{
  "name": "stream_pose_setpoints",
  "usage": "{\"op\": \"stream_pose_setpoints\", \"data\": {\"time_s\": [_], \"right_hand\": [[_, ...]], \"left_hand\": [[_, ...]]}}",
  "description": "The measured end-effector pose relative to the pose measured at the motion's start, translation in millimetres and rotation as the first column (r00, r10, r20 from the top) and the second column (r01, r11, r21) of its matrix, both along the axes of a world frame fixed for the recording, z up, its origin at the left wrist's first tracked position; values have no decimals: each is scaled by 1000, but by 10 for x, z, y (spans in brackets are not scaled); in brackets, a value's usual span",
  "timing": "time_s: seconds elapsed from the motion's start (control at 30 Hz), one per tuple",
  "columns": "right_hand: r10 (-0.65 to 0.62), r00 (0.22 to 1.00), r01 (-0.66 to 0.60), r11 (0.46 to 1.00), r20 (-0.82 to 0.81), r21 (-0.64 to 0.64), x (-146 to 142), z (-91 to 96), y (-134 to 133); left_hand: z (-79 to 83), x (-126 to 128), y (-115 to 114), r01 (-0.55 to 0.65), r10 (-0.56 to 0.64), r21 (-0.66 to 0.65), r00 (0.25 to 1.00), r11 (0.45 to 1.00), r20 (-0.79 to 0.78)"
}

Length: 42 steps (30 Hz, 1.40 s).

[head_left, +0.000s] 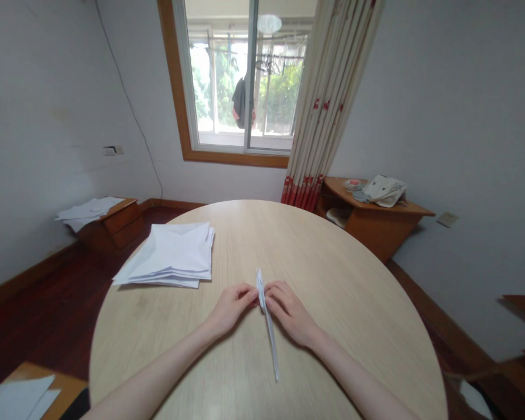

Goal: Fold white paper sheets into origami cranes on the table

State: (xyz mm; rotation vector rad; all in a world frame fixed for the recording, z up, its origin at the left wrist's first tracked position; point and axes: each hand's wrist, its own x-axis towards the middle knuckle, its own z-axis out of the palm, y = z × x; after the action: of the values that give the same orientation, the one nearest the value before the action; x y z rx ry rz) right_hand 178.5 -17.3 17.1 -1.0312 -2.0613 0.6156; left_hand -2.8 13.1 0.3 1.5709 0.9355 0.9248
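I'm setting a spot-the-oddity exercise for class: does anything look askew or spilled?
Nothing looks spilled. The paper stack is askew: its creased sheets' edges don't line up. Sheets on the low cabinet also overhang its edge untidily.

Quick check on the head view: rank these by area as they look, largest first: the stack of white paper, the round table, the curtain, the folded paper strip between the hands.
1. Round table
2. Curtain
3. Stack of white paper
4. Folded paper strip, long but very thin
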Motion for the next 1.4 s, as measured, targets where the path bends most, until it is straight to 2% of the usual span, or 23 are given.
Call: {"op": "stream_pose_setpoints", "data": {"time_s": [0.27, 0.47, 0.57, 0.73, 0.83, 0.93, 1.03, 1.13, 1.2, 1.27, 1.4], "right_hand": [[31, 999, -30, 997, -15, 70, 14, -19, 3], [-113, 993, 115, 985, -29, 131, 23, -84, 20], [-182, 979, 194, 971, -95, 138, 20, -115, 40], [-297, 940, 293, 955, -170, -48, 25, -136, 70], [-274, 949, 253, 957, -157, -139, 23, -123, 75], [-247, 944, 205, 959, -219, -196, 10, -102, 66], [-234, 933, 175, 959, -272, -225, -5, -88, 53], [-234, 938, 175, 957, -256, -232, -10, -90, 47], [-242, 944, 193, 956, -222, -222, -8, -101, 51], [-250, 950, 209, 954, -186, -214, -5, -116, 58], [-254, 959, 221, 949, -128, -226, -3, -146, 74]], "left_hand": [[44, 16, -20, -28, 39, -168, 997, 985, 61], [26, -1, 18, -73, 77, -69, 995, 995, 58], [34, -4, 21, -62, 67, -70, 995, 996, 68], [82, -9, -1, 1, 9, -87, 994, 996, 111], [103, -10, -14, 32, -20, -81, 990, 996, 136], [91, -2, -9, 37, -26, -68, 988, 997, 154], [50, 12, 10, 15, -2, -71, 985, 997, 170], [19, 15, 18, -28, 48, -103, 979, 994, 198], [23, 6, 6, -75, 83, -56, 984, 996, 157], [41, -9, -18, -102, 100, 58, 994, 993, 44], [71, -33, -58, -42, 95, 236, 972, 971, -217]]}}
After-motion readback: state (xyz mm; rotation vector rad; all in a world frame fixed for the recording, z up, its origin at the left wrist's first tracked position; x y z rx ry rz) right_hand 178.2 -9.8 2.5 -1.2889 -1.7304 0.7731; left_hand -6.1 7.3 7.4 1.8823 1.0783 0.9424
